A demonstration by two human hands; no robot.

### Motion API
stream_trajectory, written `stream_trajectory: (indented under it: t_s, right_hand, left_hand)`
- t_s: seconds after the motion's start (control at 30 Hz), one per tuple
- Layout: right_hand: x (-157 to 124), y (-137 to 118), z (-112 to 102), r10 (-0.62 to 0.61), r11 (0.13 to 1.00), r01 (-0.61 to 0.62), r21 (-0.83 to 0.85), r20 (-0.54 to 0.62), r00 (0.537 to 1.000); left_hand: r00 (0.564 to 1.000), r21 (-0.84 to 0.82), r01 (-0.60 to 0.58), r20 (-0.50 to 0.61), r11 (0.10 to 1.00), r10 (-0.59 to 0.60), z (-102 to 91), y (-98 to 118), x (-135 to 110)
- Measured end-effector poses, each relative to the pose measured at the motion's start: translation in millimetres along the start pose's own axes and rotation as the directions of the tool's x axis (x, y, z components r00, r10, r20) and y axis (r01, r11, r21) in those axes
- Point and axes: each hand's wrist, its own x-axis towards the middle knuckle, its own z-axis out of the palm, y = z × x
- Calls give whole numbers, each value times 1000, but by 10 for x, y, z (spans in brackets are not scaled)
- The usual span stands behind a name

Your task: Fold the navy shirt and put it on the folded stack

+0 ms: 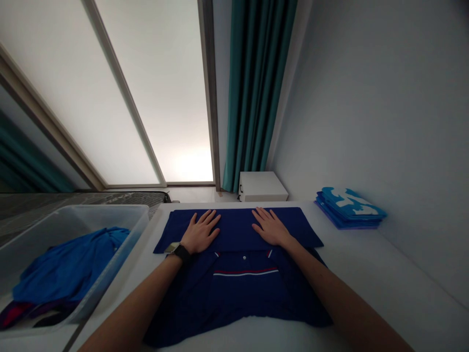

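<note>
Left grip [201, 233] and right grip [270, 227] lie splayed flat, grasping nothing; navy cloth [236, 230] beneath, apparently pressed to stay smooth.

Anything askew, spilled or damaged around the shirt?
Nothing looks spilled or damaged. Only the navy shirt looks slightly uneven: its near edge bows inward between its corners, whereas the navy cloth under the left hand and right hand lies flatter.

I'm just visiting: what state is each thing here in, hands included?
Navy cloth: flat.
Shirt: flat, front up.
Left hand: open, laid on navy cloth.
Right hand: open, laid on navy cloth.
Tub: open, part-filled.
Blue cloth: crumpled, in tub.
Stack: folded, piled.
Curtain: hanging, gathered.
</note>
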Motion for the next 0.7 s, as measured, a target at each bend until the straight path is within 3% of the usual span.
stream_trajectory:
  t_s: [0.17, 0.3, 0.47, 0.7]
  right_hand:
    - [-29, -21, -53, 36, 997, -24, 77, -151, 988]
    - [-115, -73, -88, -34, 997, 51, 59, -269, 962]
    - [-336, -252, -219, -102, 988, 123, 93, -203, 974]
    - [-873, -666, -473, -130, 983, 149, 104, -169, 977]
  left_hand:
    - [1000, -1, 9, 3, 1000, -9, 5, -7, 2]
    - [1000, -1, 4, 6, 1000, -4, -13, 2, -1]
    - [1000, -5, 3, 3, 1000, -3, -40, 18, -5]
    - [1000, -8, 4, 8, 1000, -4, -20, 15, -8]
